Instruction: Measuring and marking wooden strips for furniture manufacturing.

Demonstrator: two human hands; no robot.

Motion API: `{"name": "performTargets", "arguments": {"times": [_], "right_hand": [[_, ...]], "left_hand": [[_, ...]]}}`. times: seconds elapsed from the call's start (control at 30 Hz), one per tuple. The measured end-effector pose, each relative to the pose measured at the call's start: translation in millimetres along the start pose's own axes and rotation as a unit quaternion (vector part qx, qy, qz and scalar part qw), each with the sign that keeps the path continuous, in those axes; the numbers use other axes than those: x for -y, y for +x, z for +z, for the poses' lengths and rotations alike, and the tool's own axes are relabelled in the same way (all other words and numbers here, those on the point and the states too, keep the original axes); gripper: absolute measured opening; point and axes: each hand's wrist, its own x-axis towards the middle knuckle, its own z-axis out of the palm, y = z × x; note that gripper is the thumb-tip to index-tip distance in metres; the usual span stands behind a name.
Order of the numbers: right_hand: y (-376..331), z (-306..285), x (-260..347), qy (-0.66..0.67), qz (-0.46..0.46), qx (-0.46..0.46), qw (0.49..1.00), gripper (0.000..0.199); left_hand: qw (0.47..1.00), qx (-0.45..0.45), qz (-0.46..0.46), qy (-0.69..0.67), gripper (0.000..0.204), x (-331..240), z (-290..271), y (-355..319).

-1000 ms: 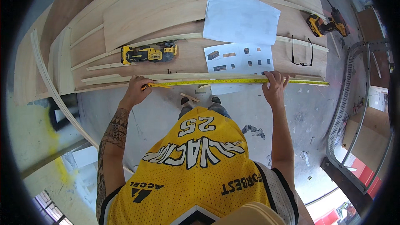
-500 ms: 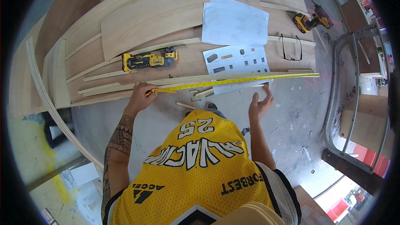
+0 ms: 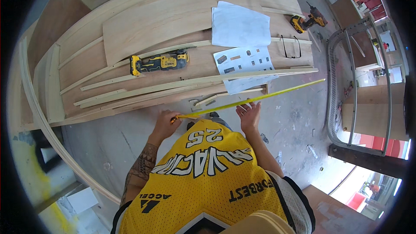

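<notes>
My left hand (image 3: 166, 122) grips the case of a yellow tape measure (image 3: 260, 97), whose blade runs out to the right past the edge of the wooden workbench (image 3: 143, 26). Just under the blade, near its middle, my right hand (image 3: 249, 115) is open with the fingers spread, touching or nearly touching it. Both hands are in front of the bench edge, above the concrete floor (image 3: 286, 125). Long thin wooden strips (image 3: 186, 84) lie along the bench edge just beyond the tape.
On the bench lie a yellow and black power tool (image 3: 159, 63), sheets of white paper (image 3: 237, 26), a printed sheet (image 3: 245, 58) and black-framed glasses (image 3: 291, 47). A second yellow power tool (image 3: 308, 19) sits at the far right. A curved metal frame (image 3: 346, 82) stands on the right.
The tape has lifted off the bench strips and now slants over the floor. My right hand has let go of the far part and moved left toward the middle, open.
</notes>
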Motion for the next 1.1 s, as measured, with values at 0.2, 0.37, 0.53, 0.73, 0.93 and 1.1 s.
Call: {"name": "performTargets", "arguments": {"times": [0.2,0.37,0.53,0.73,0.93,1.1], "right_hand": [[1.0,-13.5,-13.9,-0.057,-0.117,-0.100,0.987,0.042],[-10.1,-31.9,-29.5,-0.014,-0.116,-0.092,0.989,0.036],[-24.7,-46.9,-44.2,-0.007,-0.107,-0.115,0.988,0.036],[-45.8,-60.8,-68.0,-0.024,-0.090,-0.134,0.987,0.032],[-68.3,-65.1,-66.9,-0.068,-0.068,-0.141,0.985,0.031],[-66.3,-59.2,-52.5,-0.117,-0.024,-0.084,0.989,0.029]], "left_hand": [[0.998,0.051,0.014,-0.021,0.021,5.2,18.5,-25.7],[0.997,0.059,0.021,-0.036,0.025,13.9,21.4,-37.0],[0.993,0.111,0.000,-0.041,0.026,25.4,24.2,-48.9],[0.986,0.159,0.023,-0.052,0.024,49.5,61.4,-57.0],[0.980,0.187,0.027,-0.059,0.022,52.9,87.3,-66.0],[0.977,0.196,-0.015,-0.084,0.023,43.4,86.0,-67.9]]}}
